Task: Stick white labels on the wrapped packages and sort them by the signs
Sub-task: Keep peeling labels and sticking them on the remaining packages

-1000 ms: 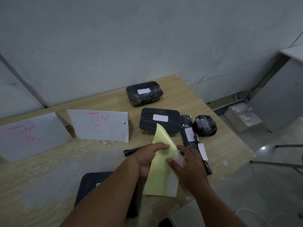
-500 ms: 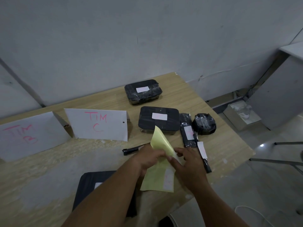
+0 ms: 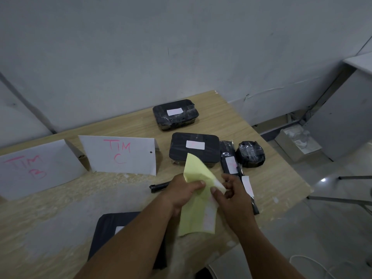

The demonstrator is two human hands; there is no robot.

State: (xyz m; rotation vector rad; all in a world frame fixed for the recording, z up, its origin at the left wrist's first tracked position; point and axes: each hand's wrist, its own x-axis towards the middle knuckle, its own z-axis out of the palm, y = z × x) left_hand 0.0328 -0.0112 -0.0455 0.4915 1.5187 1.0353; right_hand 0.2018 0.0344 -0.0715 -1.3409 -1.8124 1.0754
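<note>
A: Labelled so far?
B: Seemingly 5 packages (image 3: 178, 147), barring the round package (image 3: 250, 155).
A: Now?
B: Gripping yellow sheet (image 3: 193, 170) with left fingers (image 3: 197, 184), pinching white label (image 3: 219, 184) with right fingers (image 3: 217, 195), above the surface (image 3: 271, 178). Sorting by signs (image 3: 120, 156) probably unfinished.

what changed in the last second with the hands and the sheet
The right hand went from lying on the yellow sheet to pinching a white label and peeling its top corner off. The left hand kept gripping the sheet. The packages and signs stayed put.
</note>
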